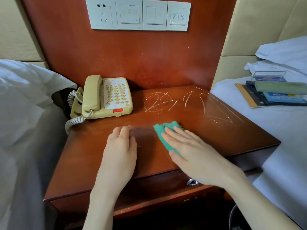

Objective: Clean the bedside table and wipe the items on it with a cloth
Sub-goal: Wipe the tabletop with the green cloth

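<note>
A green cloth (163,130) lies on the reddish wooden bedside table (224,138), near its middle front. My right hand (191,150) presses flat on the cloth with straight fingers, covering its near part. My left hand (120,148) rests on the tabletop just left of the cloth, fingers bent downward, holding nothing. A beige corded telephone (106,97) stands at the table's back left, its handset in the cradle. Pale scratch marks (157,102) cross the back right of the tabletop.
Beds with white linen flank the table on both sides. A stack of booklets and a case (272,92) lies on the right bed. White wall switches and a socket (137,14) sit on the wooden back panel. A drawer with a metal lock (191,182) is below.
</note>
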Action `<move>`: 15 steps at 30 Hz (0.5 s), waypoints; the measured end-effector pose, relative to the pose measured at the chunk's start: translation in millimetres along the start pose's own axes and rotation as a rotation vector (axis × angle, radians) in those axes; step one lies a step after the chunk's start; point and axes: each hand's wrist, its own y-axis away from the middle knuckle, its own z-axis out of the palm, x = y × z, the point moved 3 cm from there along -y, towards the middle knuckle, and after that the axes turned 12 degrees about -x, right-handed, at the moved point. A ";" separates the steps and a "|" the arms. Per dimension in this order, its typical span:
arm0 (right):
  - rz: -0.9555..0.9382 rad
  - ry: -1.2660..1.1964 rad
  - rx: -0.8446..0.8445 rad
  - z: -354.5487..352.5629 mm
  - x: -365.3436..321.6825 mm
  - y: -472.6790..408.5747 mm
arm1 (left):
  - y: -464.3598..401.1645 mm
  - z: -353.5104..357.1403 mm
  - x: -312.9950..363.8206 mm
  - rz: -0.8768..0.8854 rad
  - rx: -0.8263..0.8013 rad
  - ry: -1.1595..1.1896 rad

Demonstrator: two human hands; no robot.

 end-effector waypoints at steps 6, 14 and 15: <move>-0.015 0.063 -0.052 -4.8 -10.5 -75.7 | 3.3 -5.0 0.2 0.006 0.057 0.080; 0.206 -0.033 -0.113 -30.5 64.1 -126.2 | 7.1 -7.6 -2.2 0.003 0.062 0.122; 0.216 -0.047 -0.095 -29.9 68.0 -119.8 | 6.9 -7.5 -2.5 0.004 0.063 0.123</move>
